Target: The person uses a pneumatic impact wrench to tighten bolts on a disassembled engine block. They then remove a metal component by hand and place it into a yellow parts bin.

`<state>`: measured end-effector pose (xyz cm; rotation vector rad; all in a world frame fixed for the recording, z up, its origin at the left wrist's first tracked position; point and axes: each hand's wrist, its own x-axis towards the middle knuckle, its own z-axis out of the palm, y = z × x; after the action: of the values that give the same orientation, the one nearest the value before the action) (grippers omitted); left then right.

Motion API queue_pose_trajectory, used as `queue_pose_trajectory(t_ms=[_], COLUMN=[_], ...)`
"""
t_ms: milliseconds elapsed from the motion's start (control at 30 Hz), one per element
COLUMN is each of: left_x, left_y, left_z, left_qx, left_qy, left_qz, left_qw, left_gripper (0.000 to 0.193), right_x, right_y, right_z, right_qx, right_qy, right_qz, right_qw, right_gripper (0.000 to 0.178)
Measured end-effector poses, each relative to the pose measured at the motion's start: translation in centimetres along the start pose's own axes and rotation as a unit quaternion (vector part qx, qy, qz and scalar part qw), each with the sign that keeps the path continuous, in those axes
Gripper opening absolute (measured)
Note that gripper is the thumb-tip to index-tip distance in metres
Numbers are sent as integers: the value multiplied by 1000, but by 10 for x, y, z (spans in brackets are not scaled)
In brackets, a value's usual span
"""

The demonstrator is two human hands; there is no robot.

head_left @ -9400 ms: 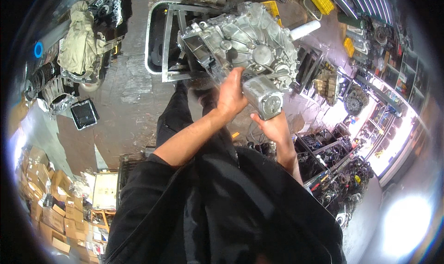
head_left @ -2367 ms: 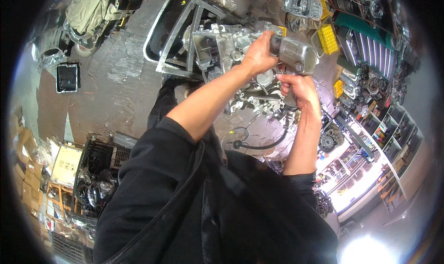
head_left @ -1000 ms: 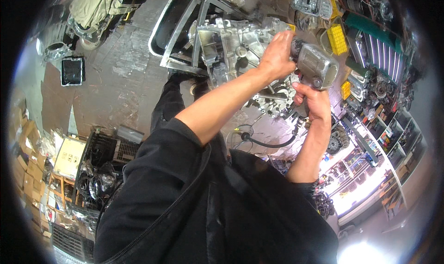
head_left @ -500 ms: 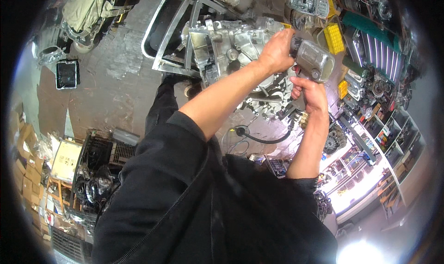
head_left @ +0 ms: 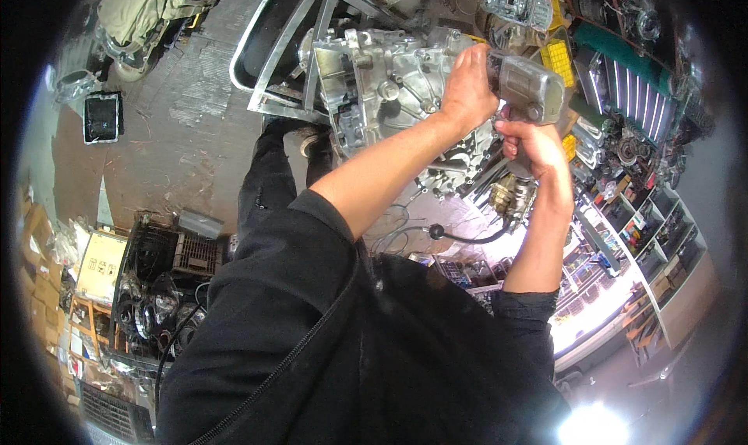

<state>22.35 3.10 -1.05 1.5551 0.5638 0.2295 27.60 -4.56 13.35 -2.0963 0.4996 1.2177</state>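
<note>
My right hand [head_left: 538,149] is wrapped round the handle of a grey impact wrench [head_left: 530,86], its fingers near the trigger. My left hand [head_left: 470,90] is closed at the front end of the wrench, and its far fingers are partly hidden. Beneath and to the left of both hands lies a large silver metal gearbox housing [head_left: 389,90], full of ribs, holes and bosses. The wrench's nose and whatever it touches are hidden behind my left hand. Below my right hand is a brass-coloured fitting [head_left: 505,196], with a black hose [head_left: 475,239] curving away to the left.
A grey metal frame [head_left: 287,47] stands left of the housing, by a black tray with a pale rim [head_left: 243,75]. On the floor lies a small black pan [head_left: 103,118]. Yellow baskets [head_left: 558,63] and metal parts crowd the right. Shelving [head_left: 658,234] stands farther right.
The view has shifted slightly. My right hand and forearm have moved a little right and down, and the black hose shows farther right. Both hands keep their hold on the wrench.
</note>
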Motion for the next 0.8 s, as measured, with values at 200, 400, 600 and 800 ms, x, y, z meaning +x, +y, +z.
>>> queue_pose_trajectory(t_ms=[200, 400, 600, 800], left_x=[2, 0, 0, -11], left_y=[1, 4, 11, 25], left_z=[-5, -14, -15, -16], left_qx=[2, -14, -2, -21], left_qy=[-26, -38, -67, -59], left_qz=[-20, -13, -6, -17], left_qw=[999, 999, 998, 998], left_gripper=[68, 64, 52, 53], right_x=[-9, -23, -31, -42], right_y=[5, 7, 16, 22], right_z=[13, 14, 16, 12], right_qx=[53, 6, 80, 93], right_qy=[31, 42, 62, 77], right_qz=[11, -2, -26, -42], right_qw=[998, 999, 995, 992], right_gripper=[16, 16, 18, 22])
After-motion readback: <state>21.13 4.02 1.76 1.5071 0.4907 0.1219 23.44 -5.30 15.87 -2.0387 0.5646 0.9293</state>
